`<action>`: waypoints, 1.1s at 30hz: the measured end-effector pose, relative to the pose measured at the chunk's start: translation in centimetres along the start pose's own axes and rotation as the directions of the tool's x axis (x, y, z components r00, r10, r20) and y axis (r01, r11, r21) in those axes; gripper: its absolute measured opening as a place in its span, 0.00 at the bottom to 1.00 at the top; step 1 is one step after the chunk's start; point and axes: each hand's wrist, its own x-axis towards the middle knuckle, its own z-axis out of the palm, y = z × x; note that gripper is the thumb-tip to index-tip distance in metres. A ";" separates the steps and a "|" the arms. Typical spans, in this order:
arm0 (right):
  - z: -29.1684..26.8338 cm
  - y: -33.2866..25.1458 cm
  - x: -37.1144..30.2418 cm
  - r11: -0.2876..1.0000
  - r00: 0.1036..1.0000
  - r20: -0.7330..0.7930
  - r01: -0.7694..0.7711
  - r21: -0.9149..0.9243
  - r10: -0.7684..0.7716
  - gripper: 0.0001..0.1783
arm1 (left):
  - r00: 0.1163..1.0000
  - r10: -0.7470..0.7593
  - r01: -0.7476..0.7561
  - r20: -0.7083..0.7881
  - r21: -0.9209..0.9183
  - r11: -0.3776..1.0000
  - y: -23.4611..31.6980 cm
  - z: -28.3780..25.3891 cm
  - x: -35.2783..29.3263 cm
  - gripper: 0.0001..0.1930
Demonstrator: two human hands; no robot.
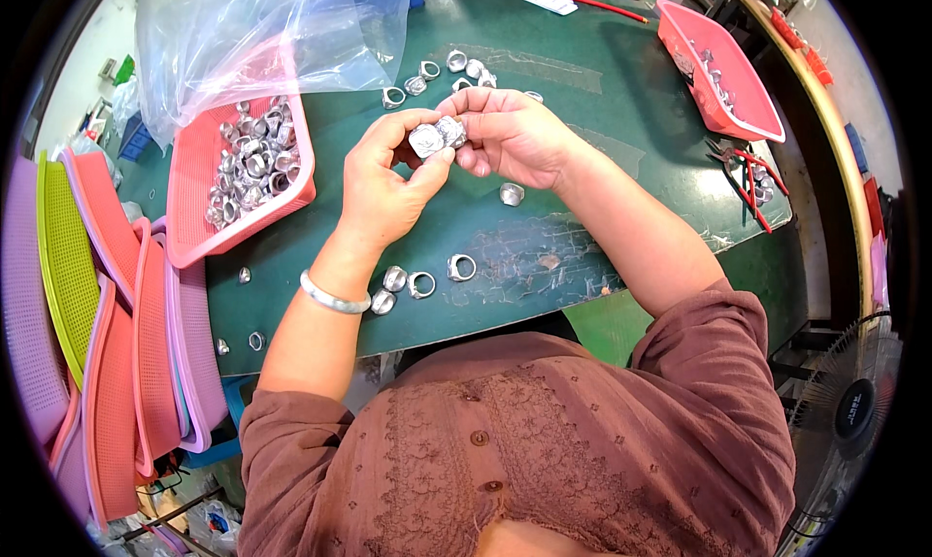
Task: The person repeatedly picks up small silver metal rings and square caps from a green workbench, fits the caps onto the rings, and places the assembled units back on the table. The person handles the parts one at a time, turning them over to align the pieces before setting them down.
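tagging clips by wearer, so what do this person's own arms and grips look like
The left grip and right grip are ungloved human hands. A smooth, pale silvery bangle circles the left forearm; the right forearm shows none. The left sleeve and right sleeve are brownish-maroon cloth, ending near the elbows.

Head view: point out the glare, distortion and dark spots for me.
Head view: black surrounds the round fisheye picture; the green table's near edge bends; white glare streaks the clear plastic bag; the held silvery pieces catch pale highlights, fine detail hard to read; the fan at right sits beside the dark rim.
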 end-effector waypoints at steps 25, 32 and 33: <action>-5.7 -5.4 -0.7 -0.019 0.828 -0.323 -0.373 -0.928 -0.458 0.13 | 0.958 0.273 -0.195 0.088 0.898 0.394 3.2 -7.7 4.7 0.22; -5.7 -5.3 -1.1 -0.141 0.921 -0.330 -0.362 -0.922 -0.207 0.17 | 0.941 -0.101 -0.198 0.323 0.770 0.607 0.3 2.4 7.8 0.17; -6.1 -5.0 -1.2 -0.148 0.922 -0.313 -0.350 -0.925 -0.226 0.16 | 0.930 -0.159 -0.178 0.331 0.785 0.594 -0.1 3.5 8.5 0.18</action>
